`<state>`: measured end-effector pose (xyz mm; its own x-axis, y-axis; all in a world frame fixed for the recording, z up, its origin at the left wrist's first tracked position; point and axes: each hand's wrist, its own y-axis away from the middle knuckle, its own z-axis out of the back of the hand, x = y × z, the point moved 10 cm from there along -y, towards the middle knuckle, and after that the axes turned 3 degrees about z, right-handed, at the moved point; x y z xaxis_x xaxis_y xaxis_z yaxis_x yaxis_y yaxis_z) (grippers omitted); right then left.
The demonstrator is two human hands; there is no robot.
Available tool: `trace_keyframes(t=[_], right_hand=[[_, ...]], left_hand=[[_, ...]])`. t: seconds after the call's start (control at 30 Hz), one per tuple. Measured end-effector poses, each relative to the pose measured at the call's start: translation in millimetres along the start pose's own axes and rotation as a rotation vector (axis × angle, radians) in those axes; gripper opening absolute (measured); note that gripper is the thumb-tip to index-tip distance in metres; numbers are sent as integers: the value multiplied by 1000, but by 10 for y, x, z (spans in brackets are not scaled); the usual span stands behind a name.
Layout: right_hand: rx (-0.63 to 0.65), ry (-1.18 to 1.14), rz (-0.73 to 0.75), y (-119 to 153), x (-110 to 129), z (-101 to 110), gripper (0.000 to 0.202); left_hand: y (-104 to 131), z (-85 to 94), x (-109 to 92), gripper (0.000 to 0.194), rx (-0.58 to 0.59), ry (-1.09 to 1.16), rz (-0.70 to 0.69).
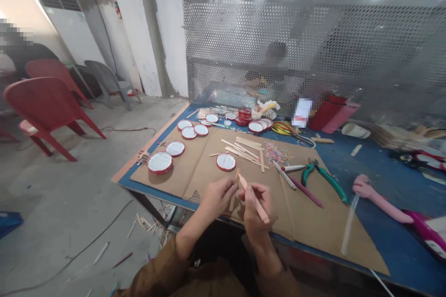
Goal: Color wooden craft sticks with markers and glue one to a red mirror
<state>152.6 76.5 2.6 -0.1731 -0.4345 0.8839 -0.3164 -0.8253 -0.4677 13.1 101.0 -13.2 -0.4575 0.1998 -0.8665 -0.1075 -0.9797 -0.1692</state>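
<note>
Gripping wooden sticks (pixel 253 202): right hand (pixel 257 208), left hand (pixel 219 196), above cardboard (pixel 306 222).

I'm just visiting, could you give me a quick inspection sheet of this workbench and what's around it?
Surface: blue table with brown cardboard sheet laid on it.
Job's things: wooden sticks held in both hands; more loose sticks on the cardboard.
Clutter: red-rimmed lids, green-handled pliers, pink glue gun, small rubber bands.
Hands: left hand and right hand, each closed on a stick.
Cables: a cord on the floor.
Surroundings: perforated metal screen, red chair, stick scraps on the floor.
</note>
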Motion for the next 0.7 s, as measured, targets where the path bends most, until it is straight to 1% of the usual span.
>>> trace_keyframes(t=[0.1,0.17,0.27,0.43,0.53,0.63,0.7], right_hand=[[-86,9,-17,-14,57,82,26],[-108,16,-12,-13,93,107,26],[-58,2,18,2,96,61,25],[18,-5,24,31,-16,-18,22],[6,-12,37,21,6,-13,21],[-59,0,6,9,27,51,23],[-55,-4,-2,10,36,50,24]], left_hand=[[2,9,-7,23,-15,-5,-3],[2,18,-17,23,-22,-1,-3],[2,32,-34,24,-25,3,-4],[0,24,-43,23,-2,14,-14],[-1,28,-27,24,-9,5,-9],[1,33,-26,24,-18,-13,-9],[4,31,-38,24,-16,-18,-18]])
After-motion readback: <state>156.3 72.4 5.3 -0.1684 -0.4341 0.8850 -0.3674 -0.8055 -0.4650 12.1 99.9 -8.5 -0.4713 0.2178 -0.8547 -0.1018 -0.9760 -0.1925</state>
